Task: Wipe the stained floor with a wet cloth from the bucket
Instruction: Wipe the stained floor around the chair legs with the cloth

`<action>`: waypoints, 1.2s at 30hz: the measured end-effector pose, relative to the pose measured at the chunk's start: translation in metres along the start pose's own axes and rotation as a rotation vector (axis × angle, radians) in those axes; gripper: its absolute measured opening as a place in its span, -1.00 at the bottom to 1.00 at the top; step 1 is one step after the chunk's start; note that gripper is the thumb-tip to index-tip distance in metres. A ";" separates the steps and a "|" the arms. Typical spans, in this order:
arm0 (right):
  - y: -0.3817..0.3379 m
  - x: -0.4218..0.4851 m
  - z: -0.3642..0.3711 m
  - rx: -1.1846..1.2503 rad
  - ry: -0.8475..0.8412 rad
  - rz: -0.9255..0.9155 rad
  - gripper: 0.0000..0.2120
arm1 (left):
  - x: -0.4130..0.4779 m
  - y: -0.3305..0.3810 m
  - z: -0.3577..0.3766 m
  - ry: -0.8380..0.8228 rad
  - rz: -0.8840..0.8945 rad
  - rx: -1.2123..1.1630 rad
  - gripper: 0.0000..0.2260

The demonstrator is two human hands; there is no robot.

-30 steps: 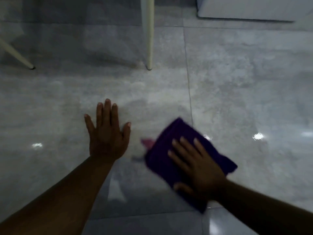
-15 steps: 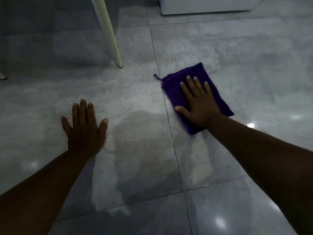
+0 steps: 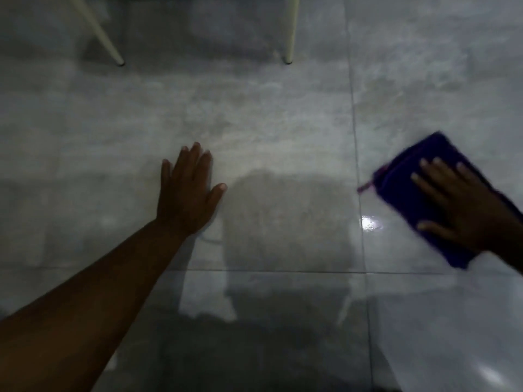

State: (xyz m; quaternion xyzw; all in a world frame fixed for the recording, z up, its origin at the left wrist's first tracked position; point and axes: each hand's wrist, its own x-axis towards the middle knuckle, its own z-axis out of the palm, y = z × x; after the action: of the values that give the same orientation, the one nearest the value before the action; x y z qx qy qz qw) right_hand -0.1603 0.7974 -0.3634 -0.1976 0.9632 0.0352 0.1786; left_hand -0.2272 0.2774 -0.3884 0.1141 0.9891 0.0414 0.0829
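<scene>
A folded purple cloth (image 3: pixel 407 176) lies flat on the glossy grey tiled floor (image 3: pixel 254 117) at the right edge of the view. My right hand (image 3: pixel 461 210) presses down on it with fingers spread, palm covering the cloth's middle; the cloth is motion-blurred. My left hand (image 3: pixel 188 193) rests flat on the floor to the left of centre, fingers together and thumb out, holding nothing. The bucket is not in view. No distinct stain shows on the tiles; a dark shadow falls between my hands.
Two pale furniture legs stand on the floor at the top, a slanted leg (image 3: pixel 104 41) at the left and a straight leg (image 3: pixel 290 32) near the centre. Tile grout lines run down the right and across below my hands. A light glare (image 3: pixel 370 223) shines left of the cloth.
My right hand has slid the cloth to the right and nearer to me, across the grout line. The view shifted, and my left hand stays planted on the floor.
</scene>
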 end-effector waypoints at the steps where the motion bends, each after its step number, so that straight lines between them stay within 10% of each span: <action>1: -0.003 0.030 -0.010 -0.008 0.036 0.045 -0.15 | -0.010 -0.006 0.005 0.008 0.007 0.005 -0.36; 5: -0.099 0.161 -0.046 -0.005 0.125 0.093 -0.10 | -0.028 -0.023 0.013 0.038 -0.039 -0.018 -0.41; 11: -0.296 0.164 -0.033 0.004 0.148 -0.333 -0.17 | -0.040 -0.056 0.009 0.092 -0.100 -0.063 -0.44; 16: -0.218 0.081 -0.021 -0.144 -0.025 -0.802 -0.22 | -0.067 -0.091 0.011 0.107 -0.117 -0.027 -0.45; 20: -0.127 0.133 -0.044 -0.152 0.014 -0.435 -0.19 | -0.084 -0.108 0.014 0.069 -0.147 -0.029 -0.43; 25: -0.219 0.261 -0.084 0.020 0.100 -0.071 -0.13 | -0.070 -0.120 -0.005 0.130 -0.086 -0.066 -0.53; 31: -0.414 0.269 -0.069 -0.012 0.142 -0.416 -0.16 | -0.080 -0.165 -0.007 0.241 -0.275 -0.137 -0.45; 36: -0.390 0.166 -0.030 -0.068 0.074 -0.745 -0.19 | -0.087 -0.171 0.003 0.069 -0.318 -0.121 -0.38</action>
State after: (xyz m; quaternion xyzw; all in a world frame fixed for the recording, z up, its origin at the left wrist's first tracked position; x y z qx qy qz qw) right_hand -0.1591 0.3739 -0.3937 -0.5413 0.8295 -0.0072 0.1373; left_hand -0.1808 0.0918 -0.3948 -0.0507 0.9927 0.0912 0.0610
